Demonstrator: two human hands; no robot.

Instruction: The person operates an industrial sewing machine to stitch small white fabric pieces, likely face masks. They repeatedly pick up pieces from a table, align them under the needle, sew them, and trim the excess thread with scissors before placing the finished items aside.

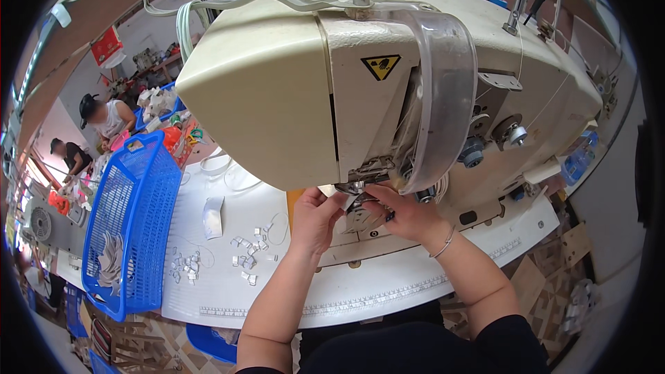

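A large cream industrial sewing machine [263, 97] fills the middle of the view. Both hands meet under its head, close to the metal clamp [352, 188] in the needle area. Thumb and fingers of my left hand [315, 221] pinch a small white piece [331, 190] just left of the clamp. From the other side reaches my right hand [412, 216], its fingers bent together at the clamp; whatever they grip is hidden. A ring and a bracelet [445, 242] show on that hand and wrist. Several small white pieces [246, 260] lie scattered on the white table [277, 298] to the left.
A tall blue basket [131, 215] holding pale pieces stands at the table's left. A white packet [213, 217] lies near it. A ruler strip [332, 305] follows the front edge. A clear plastic guard [447, 90] curves down the machine's front. Two people sit working at far left.
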